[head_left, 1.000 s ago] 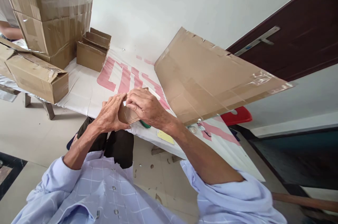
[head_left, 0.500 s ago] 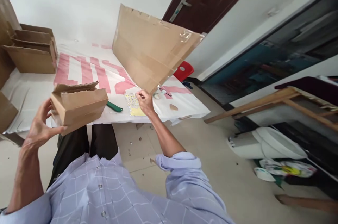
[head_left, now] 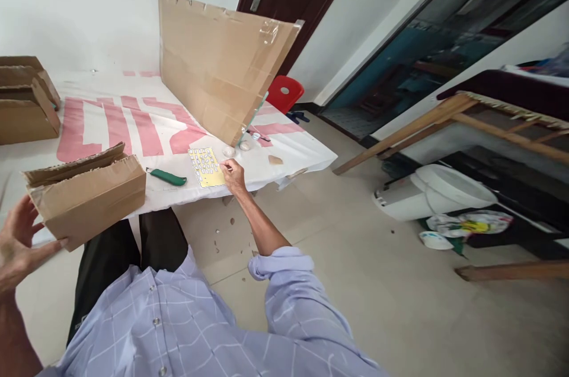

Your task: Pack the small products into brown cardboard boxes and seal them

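Observation:
At the left, my left hand (head_left: 26,235) grips the left end of a small brown cardboard box (head_left: 95,196), fingers behind and thumb along the lower front. The box's top flaps stand partly raised, over the table's front edge. My right hand (head_left: 233,175) is pinched at the right edge of a yellow sheet of small white labels (head_left: 207,168), which lies on the table. Whatever is between the fingertips is too small to make out. Between the box and the sheet lies a green utility knife (head_left: 166,176).
A large cardboard panel (head_left: 217,69) stands tilted on the cloth-covered table (head_left: 306,157). Rolls of clear tape (head_left: 229,152) and a cardboard scrap (head_left: 275,160) lie near its foot. More boxes (head_left: 26,119) stand at left; a red stool (head_left: 284,92) is behind the table.
The view has swung right, so the table things appear further left. My right hand has shifted from over the label sheet to its right edge. My left hand still holds the box.

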Demonstrator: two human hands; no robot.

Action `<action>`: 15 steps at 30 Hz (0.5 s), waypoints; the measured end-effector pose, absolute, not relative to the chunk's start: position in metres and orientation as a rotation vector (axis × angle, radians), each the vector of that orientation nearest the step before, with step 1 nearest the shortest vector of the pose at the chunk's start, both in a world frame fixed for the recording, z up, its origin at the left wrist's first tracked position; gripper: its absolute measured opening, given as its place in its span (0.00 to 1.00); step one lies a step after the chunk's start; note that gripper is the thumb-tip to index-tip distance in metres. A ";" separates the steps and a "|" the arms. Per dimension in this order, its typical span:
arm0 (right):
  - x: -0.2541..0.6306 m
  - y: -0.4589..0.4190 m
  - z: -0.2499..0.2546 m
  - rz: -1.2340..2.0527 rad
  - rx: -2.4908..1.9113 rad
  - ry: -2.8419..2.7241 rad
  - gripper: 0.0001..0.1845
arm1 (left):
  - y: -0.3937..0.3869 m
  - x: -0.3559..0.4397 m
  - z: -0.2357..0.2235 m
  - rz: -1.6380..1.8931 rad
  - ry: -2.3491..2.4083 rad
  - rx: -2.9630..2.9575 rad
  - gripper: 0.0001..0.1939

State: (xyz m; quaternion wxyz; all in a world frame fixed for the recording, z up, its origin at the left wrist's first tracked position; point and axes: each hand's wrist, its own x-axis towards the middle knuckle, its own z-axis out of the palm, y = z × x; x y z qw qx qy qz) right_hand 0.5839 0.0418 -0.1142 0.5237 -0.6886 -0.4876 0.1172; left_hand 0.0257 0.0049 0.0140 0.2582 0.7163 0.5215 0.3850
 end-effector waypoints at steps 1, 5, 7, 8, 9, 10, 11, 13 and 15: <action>0.588 0.040 -0.115 0.270 -1.654 -1.148 0.04 | 0.004 0.027 0.016 1.048 1.395 1.871 0.60; 0.595 0.032 -0.118 0.265 -1.658 -1.153 0.04 | 0.003 0.032 0.021 1.064 1.338 1.655 0.61; 0.588 0.031 -0.122 0.286 -1.641 -1.212 0.04 | 0.003 0.033 0.021 1.072 1.337 1.636 0.59; 0.583 0.032 -0.124 0.299 -1.628 -1.251 0.04 | 0.003 0.034 0.022 1.074 1.338 1.630 0.59; 0.577 0.034 -0.126 0.313 -1.613 -1.292 0.04 | 0.003 0.034 0.022 1.071 1.338 1.626 0.59; 0.571 0.036 -0.128 0.325 -1.599 -1.332 0.04 | 0.002 0.034 0.022 1.073 1.342 1.624 0.59; 0.566 0.038 -0.129 0.333 -1.587 -1.370 0.04 | 0.002 0.034 0.022 1.074 1.345 1.626 0.59; 0.560 0.042 -0.131 0.337 -1.569 -1.433 0.04 | 0.002 0.033 0.021 1.072 1.345 1.644 0.59; 0.558 0.045 -0.132 0.328 -1.561 -1.480 0.05 | 0.002 0.030 0.020 1.051 1.337 1.665 0.60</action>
